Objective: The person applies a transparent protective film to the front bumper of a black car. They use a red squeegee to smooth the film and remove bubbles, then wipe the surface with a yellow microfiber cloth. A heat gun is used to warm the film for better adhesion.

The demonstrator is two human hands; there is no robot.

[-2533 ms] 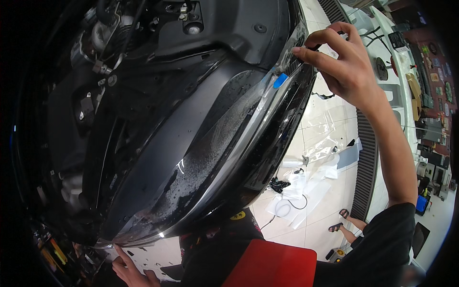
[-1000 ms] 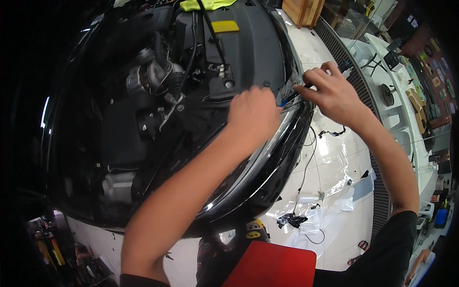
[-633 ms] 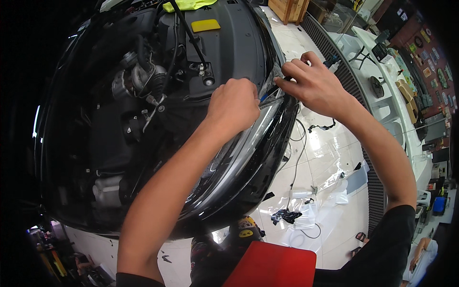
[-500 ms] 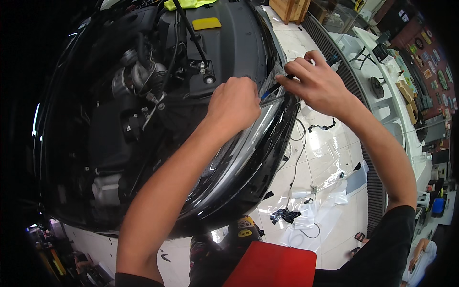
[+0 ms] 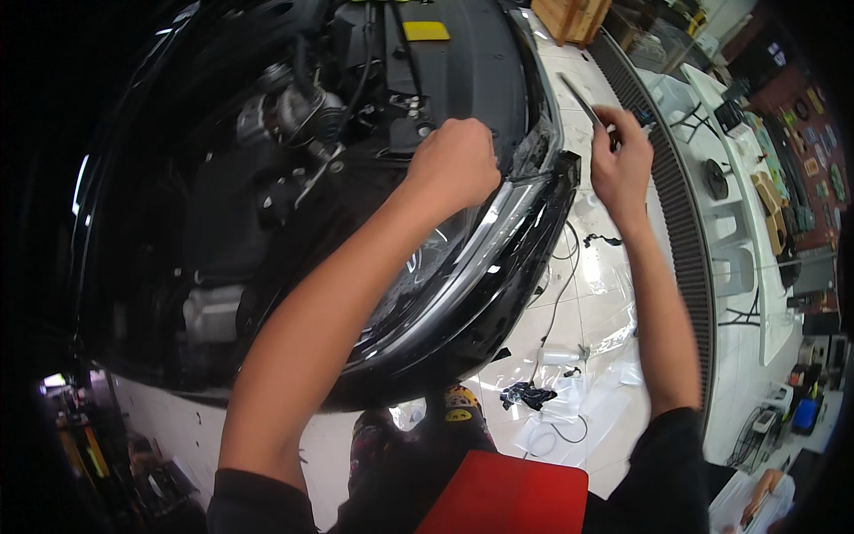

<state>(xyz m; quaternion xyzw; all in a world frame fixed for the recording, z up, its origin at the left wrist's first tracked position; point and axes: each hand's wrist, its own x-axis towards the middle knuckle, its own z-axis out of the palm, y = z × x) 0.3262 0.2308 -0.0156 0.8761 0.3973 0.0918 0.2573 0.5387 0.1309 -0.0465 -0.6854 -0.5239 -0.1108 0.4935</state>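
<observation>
My left hand (image 5: pixel 458 165) is closed in a fist above the front edge of a black car's open engine bay, by the chrome-edged strip (image 5: pixel 511 200). Whatever its fingers may be pinching is hidden. Crumpled clear film (image 5: pixel 531 153) lies on the car's corner just to the right of that fist. My right hand (image 5: pixel 623 160) is off the car, over the floor, closed on a slim grey stick-like tool (image 5: pixel 578 96) pointing up and to the left. I cannot tell its exact kind.
A yellow card-like piece (image 5: pixel 426 31) lies on the dark engine-bay cover. On the tiled floor are a crumpled black scrap (image 5: pixel 528 395), a cable, a white bottle (image 5: pixel 560 357) and clear sheeting. A long grate (image 5: pixel 680 240) runs along the right, and a wooden crate (image 5: pixel 571 18) stands beyond.
My right hand has moved right, away from the car's corner, and the tool now points up and away. My left hand stays closed near the same edge. The view has shifted slightly.
</observation>
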